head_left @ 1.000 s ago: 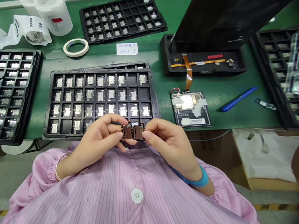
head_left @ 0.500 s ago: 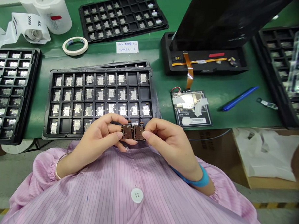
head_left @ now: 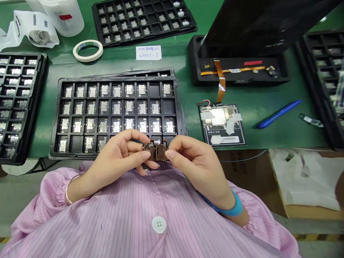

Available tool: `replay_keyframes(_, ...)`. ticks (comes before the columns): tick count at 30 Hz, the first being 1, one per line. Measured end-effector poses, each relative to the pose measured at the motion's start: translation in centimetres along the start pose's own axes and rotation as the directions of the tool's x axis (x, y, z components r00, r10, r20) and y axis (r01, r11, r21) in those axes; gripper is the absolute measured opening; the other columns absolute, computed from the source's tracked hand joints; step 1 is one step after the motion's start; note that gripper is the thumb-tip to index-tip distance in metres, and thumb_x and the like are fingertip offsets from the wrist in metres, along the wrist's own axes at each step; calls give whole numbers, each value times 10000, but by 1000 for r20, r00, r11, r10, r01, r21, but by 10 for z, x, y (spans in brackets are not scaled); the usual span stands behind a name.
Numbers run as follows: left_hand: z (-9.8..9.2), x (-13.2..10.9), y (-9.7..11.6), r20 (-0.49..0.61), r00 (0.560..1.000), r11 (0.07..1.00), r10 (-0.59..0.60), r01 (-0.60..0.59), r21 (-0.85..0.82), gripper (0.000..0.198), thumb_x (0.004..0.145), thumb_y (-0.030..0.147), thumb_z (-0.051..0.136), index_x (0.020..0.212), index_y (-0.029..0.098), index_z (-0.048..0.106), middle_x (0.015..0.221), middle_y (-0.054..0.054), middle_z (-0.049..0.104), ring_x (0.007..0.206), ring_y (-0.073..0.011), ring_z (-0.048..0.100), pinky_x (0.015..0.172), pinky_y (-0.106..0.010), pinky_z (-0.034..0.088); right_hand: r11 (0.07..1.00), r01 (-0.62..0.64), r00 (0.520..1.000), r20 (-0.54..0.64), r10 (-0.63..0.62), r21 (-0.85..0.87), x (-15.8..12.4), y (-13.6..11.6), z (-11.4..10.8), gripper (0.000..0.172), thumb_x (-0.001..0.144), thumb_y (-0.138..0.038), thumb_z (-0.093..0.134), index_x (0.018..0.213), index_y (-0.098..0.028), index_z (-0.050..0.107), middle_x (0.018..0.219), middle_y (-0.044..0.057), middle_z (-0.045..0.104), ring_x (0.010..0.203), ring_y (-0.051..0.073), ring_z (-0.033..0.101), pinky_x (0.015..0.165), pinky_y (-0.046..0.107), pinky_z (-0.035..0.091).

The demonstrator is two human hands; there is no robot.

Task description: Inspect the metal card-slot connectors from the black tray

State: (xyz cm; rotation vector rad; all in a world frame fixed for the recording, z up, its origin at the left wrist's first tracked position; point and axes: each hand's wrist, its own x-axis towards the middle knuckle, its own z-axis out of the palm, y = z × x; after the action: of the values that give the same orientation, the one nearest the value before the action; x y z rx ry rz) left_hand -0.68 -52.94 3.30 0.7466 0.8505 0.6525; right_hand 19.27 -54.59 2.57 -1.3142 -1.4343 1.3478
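We hold a pair of small dark modules side by side above the near edge of the bench (head_left: pixel 189 122). Our left hand (head_left: pixel 120 154) pinches the left module (head_left: pixel 150 148), its fingers narrowed on it from 9 o'clock; our right hand (head_left: pixel 192 158) grips the right module (head_left: pixel 161 152), its fingers drawn close at 3 o'clock. Whether the two modules touch or are joined, we cannot tell.

Taking the pair as the centre of the dial, the front tray (head_left: pixel 167 107) reaches from about 10 to 12 o'clock, its near edge partly hidden by our hands. Most, though not all, of its visible pockets carry a silvery part (head_left: pixel 129 106). Neither held module sits in a pocket, so we judge the handling of this pair to be still unfinished. How many parts have been dealt with, and how many are left, the view does not settle.

Further trays, also part-filled, lie at 12 o'clock (the far tray (head_left: pixel 152 18)) and between 9 and 10 (the side tray (head_left: pixel 35 106)). Between 2 and 3 o'clock the taped unit (head_left: pixel 223 131) rests untouched, linked by an orange ribbon (head_left: pixel 221 83) to the black box (head_left: pixel 244 80).
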Motion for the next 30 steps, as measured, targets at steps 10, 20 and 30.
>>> replay_keyframes(10,14,2,-1,-130,989,988,74,-55,148,339,758,132,807,944,192,531,704,23,719,686,-160,757,549,-167,585,998,-9,1000,9,9,-69,2,1,5,246,841,-260,584,651,-218,433,603,-44,413,531,106,364,472,251,292)
replay_keyframes(20,14,1,-2,-123,989,981,78,-54,188,315,773,138,787,981,188,555,718,17,721,686,-156,756,613,-188,599,998,18,999,36,-16,-64,-1,8,4,239,877,-224,491,642,-219,440,594,-26,473,557,132,429,530,287,295)
replay_keyframes(30,6,6,-8,-104,995,996,-8,17,89,147,867,277,724,897,140,677,717,-22,730,632,-179,757,491,-180,578,997,9,1000,26,-7,-73,-3,3,4,218,846,-236,521,635,-216,470,568,-29,475,528,125,413,522,280,311)
